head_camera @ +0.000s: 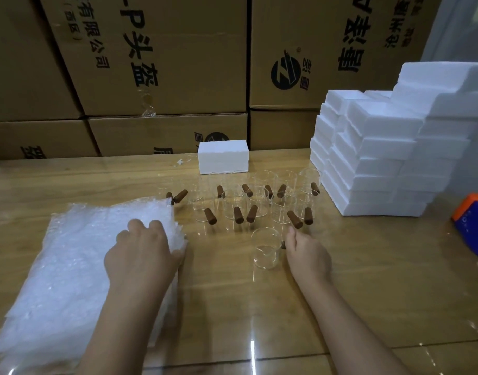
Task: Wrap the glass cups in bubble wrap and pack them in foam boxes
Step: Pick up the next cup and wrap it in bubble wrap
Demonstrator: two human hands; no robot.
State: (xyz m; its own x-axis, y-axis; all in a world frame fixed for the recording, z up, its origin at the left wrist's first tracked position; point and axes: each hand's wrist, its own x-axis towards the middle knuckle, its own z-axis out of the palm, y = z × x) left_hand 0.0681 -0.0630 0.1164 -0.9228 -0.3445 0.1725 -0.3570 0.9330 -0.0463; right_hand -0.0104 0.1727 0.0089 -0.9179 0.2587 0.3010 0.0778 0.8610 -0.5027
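Head view: gripping glass cup (265, 251) by handle w/ R hand (308, 255), just right of bubble wrap stack (70, 266); clutching stack edge w/ L hand (143, 253). Prob risking knocking other cups (259, 203) beyond stack when lifting.

About thirteen glass cups (284, 209) with brown handles (294, 219), clear glass blurring the count: twelve clustered at 12 o'clock, one single cup (266, 250) nearer. One lone foam box (223, 156) beyond them. Stacked foam boxes (381, 158) at 2 o'clock, uncountable. One bubble-wrap pile (70, 266) at 9 o'clock.
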